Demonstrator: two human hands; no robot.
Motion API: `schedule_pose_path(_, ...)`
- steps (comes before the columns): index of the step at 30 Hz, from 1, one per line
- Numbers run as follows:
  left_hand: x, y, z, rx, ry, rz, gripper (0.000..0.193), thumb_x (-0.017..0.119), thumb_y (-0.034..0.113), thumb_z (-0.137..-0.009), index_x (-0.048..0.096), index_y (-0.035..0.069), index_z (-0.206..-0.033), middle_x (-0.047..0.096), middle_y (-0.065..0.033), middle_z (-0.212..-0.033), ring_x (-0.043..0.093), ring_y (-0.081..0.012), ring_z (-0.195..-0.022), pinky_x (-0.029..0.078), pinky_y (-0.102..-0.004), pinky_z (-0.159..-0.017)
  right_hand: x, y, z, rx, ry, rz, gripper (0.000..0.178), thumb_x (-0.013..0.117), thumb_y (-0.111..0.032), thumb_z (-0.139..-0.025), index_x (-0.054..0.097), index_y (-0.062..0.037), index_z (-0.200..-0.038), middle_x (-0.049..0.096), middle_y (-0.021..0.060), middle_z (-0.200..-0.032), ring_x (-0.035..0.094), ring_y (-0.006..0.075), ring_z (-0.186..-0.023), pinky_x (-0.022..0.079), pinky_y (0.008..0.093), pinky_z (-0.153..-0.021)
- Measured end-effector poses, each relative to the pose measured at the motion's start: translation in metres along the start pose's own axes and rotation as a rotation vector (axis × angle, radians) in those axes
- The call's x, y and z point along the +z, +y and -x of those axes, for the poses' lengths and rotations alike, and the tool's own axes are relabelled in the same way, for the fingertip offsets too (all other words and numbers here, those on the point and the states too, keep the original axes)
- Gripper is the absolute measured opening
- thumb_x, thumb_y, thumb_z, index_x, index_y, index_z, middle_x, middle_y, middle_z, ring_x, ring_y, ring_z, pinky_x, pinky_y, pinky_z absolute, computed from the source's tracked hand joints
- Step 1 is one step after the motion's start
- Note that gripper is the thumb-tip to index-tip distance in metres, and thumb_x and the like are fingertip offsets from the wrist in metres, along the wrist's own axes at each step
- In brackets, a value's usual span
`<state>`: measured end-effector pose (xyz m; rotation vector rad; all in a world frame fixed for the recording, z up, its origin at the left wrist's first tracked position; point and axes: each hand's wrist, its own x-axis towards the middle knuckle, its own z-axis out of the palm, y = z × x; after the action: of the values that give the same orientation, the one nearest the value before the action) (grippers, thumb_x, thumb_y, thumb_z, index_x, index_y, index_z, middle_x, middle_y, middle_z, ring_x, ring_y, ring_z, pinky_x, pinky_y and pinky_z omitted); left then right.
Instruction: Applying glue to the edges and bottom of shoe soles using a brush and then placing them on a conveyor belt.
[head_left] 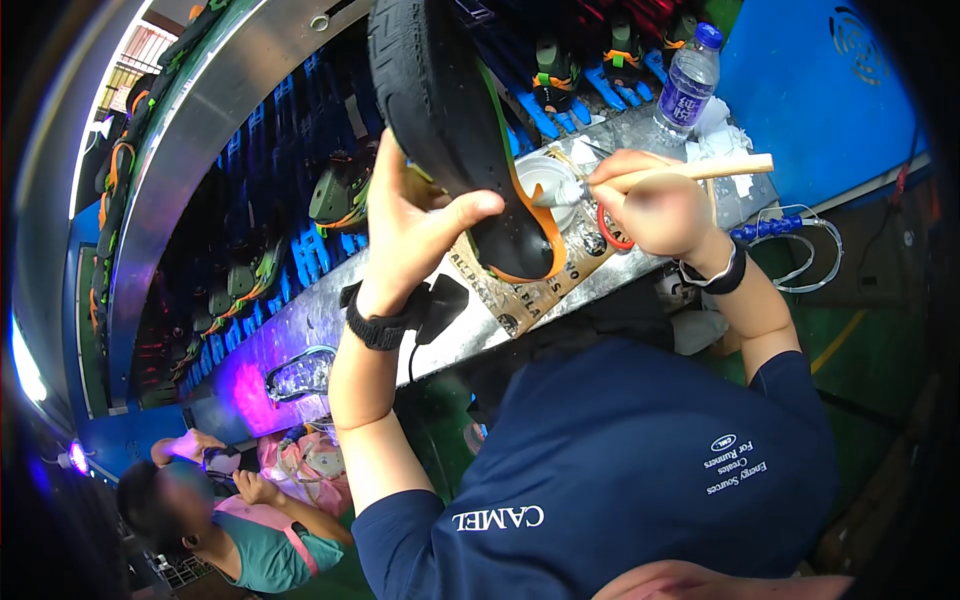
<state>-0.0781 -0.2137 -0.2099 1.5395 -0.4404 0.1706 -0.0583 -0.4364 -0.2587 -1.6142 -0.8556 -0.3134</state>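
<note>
My left hand (412,225) grips a black shoe sole (455,110) with orange and green edging, thumb across its face and fingers behind. Ridged tread shows along its upper left side; whether an upper is attached, I cannot tell. My right hand (665,205) is closed around a brush with a pale wooden handle (725,168). The brush's head is beside the sole's orange edge, over a white bowl (540,172), and its bristles are hard to make out. Beneath both hands lies a brown printed sheet (515,310) on the metal table.
A capped water bottle (690,85) and crumpled white tissue (722,135) stand at the table's far right. Blue racks (310,255) beyond hold several green-and-orange shoes (335,200). A coiled blue hose (770,228) hangs at right. Another person (265,535) works at lower left.
</note>
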Motion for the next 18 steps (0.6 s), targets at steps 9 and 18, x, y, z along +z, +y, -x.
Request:
schedule_pose_path(9,-0.004,-0.015,-0.003,-0.175,0.010,0.099,0.061,0.069,0.015,-0.067,0.030,0.001,-0.112,0.056,-0.0159,-0.092,0.059,-0.0206,-0.078,0.050,-0.0281,-0.066,-0.002,-0.014,-0.001,0.091,-0.248,-0.059,0.006,0.056,0.001,-0.071,0.056,-0.0003,-0.077,0.053,0.0017,-0.068,0.041,0.0039,-0.047,0.030,0.0177,-0.041)
schedule_pose_path(18,0.004,-0.015,0.000,-0.251,-0.069,0.129,0.060,0.068,0.017,-0.069,0.030,0.000,-0.112,0.054,-0.0167,-0.095,0.058,-0.0211,-0.079,0.049,-0.0290,-0.068,-0.005,-0.007,-0.023,-0.105,-0.176,0.066,0.004,0.057,0.000,-0.071,0.055,-0.0001,-0.075,0.051,0.0024,-0.066,0.039,0.0040,-0.044,0.030,0.0177,-0.040)
